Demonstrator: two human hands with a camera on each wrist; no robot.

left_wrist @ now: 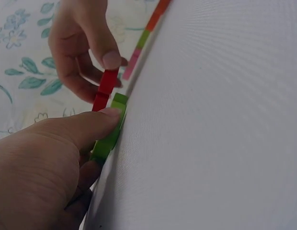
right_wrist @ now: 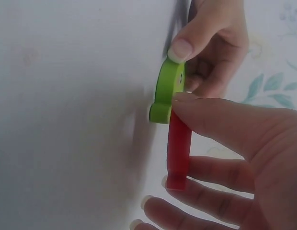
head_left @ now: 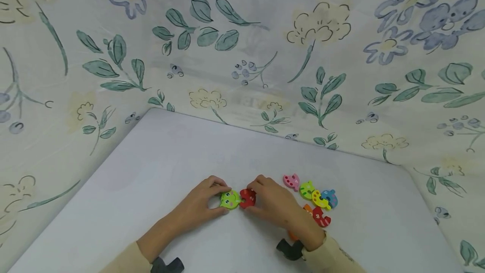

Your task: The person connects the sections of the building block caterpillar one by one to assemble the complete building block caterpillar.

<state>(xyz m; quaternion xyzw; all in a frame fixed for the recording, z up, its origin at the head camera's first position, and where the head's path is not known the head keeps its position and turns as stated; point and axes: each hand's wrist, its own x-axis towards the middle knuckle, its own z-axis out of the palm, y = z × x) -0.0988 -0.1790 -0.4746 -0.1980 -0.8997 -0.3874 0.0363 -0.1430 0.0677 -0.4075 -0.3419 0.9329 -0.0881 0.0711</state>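
Just right of the green face piece [head_left: 229, 199], my right grip [head_left: 275, 203] is pinching the red piece [head_left: 249, 198]. My left grip [head_left: 196, 202] is pinching the green face piece by its left side. Its little knob [right_wrist: 159, 114] is pointing right, and I am holding the red piece just beside it. From my head, both are looking flat, side by side, with a smile showing on the green face piece. From my right wrist, the red piece is showing higher off the worktop [head_left: 170, 155] than the knob. Whether they are touching, I cannot tell.
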